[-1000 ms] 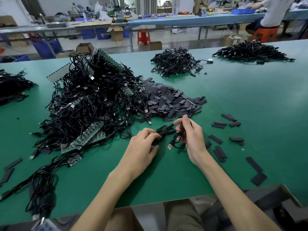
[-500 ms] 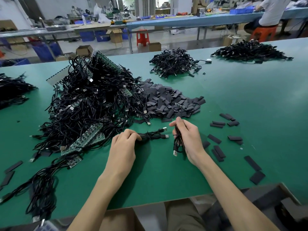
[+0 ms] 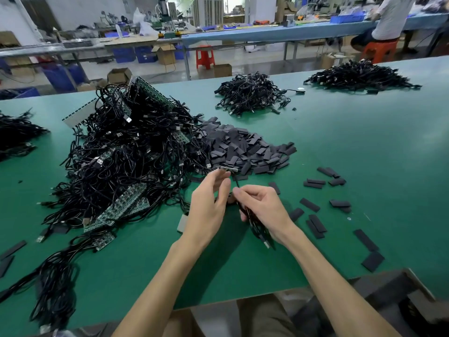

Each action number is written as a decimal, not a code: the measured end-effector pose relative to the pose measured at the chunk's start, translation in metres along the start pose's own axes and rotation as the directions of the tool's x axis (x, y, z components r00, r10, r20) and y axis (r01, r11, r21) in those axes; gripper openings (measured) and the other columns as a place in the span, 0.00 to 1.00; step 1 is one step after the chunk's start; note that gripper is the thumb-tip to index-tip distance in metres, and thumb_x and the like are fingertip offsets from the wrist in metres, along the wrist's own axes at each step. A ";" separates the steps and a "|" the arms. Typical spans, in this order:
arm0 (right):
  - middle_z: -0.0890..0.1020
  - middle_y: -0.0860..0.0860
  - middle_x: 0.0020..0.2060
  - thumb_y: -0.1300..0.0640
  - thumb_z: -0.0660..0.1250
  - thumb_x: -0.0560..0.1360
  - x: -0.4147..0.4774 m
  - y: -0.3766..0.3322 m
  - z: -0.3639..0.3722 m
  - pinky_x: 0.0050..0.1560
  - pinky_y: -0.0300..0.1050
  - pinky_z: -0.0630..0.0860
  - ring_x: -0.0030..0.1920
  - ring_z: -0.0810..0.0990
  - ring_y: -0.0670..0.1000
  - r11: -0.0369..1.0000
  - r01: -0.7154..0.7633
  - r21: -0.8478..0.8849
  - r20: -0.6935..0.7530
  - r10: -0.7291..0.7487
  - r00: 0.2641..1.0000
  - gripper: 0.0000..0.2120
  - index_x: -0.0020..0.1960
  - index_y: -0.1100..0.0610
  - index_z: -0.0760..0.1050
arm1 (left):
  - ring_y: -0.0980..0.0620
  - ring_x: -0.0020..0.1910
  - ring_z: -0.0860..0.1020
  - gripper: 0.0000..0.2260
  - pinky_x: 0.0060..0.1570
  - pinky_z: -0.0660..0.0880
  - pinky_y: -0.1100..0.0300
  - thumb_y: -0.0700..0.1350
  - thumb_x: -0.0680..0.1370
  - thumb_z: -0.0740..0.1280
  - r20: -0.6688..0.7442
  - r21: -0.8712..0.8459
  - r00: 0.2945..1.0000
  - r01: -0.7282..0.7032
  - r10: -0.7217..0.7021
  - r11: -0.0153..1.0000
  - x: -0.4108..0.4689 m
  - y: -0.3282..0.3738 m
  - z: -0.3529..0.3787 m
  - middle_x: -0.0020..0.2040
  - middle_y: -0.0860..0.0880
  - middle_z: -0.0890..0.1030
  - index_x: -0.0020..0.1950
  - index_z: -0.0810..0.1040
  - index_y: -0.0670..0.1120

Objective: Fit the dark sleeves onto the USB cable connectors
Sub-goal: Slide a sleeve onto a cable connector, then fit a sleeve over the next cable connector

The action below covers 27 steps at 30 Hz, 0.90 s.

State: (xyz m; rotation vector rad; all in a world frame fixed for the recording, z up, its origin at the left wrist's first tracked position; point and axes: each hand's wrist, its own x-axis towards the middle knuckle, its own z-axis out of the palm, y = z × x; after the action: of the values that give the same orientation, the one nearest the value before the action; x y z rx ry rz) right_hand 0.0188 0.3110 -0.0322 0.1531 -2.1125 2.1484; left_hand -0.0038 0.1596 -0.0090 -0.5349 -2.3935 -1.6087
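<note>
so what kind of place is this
Most likely an electronics assembly workshop: a long green worktable heaped with black USB cables, a pile of dark sleeves, and more benches with blue bins behind.

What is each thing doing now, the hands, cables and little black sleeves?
left hand: pinches one end of the held cable.
right hand: grips the held cable's bundle.
held cable: in the air, hanging plug bare.
sleeve pile: heaped, loose.
scattered sleeves: lying flat, apart.
cable heap: tangled.
</note>
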 end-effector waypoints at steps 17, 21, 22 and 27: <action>0.86 0.44 0.39 0.51 0.67 0.82 -0.001 0.004 0.003 0.47 0.39 0.79 0.42 0.84 0.43 0.950 0.089 -0.298 -0.227 -0.161 0.961 0.09 0.47 0.51 0.83 | 0.52 0.38 0.81 0.05 0.43 0.79 0.58 0.41 0.82 0.68 0.021 -0.460 0.982 0.178 -0.190 0.870 0.016 -0.025 0.022 0.39 0.48 0.83 0.52 0.83 0.43; 0.80 0.44 0.47 0.55 0.66 0.82 -0.002 0.003 -0.003 0.49 0.35 0.71 0.49 0.78 0.44 0.919 0.040 -0.391 -0.519 -0.256 0.816 0.01 0.53 0.50 0.75 | 0.48 0.39 0.84 0.05 0.46 0.80 0.59 0.41 0.83 0.67 0.091 -0.251 0.993 0.095 -0.074 0.963 0.015 -0.033 0.009 0.38 0.48 0.83 0.52 0.83 0.45; 0.77 0.44 0.49 0.56 0.66 0.82 -0.001 0.004 -0.004 0.52 0.36 0.70 0.52 0.75 0.45 0.914 0.012 -0.405 -0.556 -0.256 0.790 0.04 0.55 0.50 0.74 | 0.48 0.39 0.84 0.05 0.47 0.81 0.58 0.41 0.83 0.67 0.098 -0.211 0.993 0.088 -0.069 0.973 0.015 -0.036 0.004 0.38 0.48 0.83 0.51 0.83 0.47; 0.72 0.49 0.57 0.61 0.66 0.81 0.003 0.010 -0.008 0.64 0.48 0.71 0.60 0.70 0.49 0.874 -0.143 -0.465 -0.524 -0.141 0.840 0.14 0.66 0.56 0.73 | 0.53 0.38 0.81 0.06 0.45 0.79 0.62 0.41 0.83 0.67 0.113 -0.115 0.992 0.074 -0.061 0.991 0.007 -0.048 -0.029 0.40 0.52 0.84 0.55 0.84 0.48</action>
State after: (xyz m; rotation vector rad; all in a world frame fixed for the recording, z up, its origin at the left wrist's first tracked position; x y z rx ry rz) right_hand 0.0147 0.3191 -0.0413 -0.4598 -2.1791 1.3402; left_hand -0.0303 0.1179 -0.0363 -0.5831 -2.4281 -1.8048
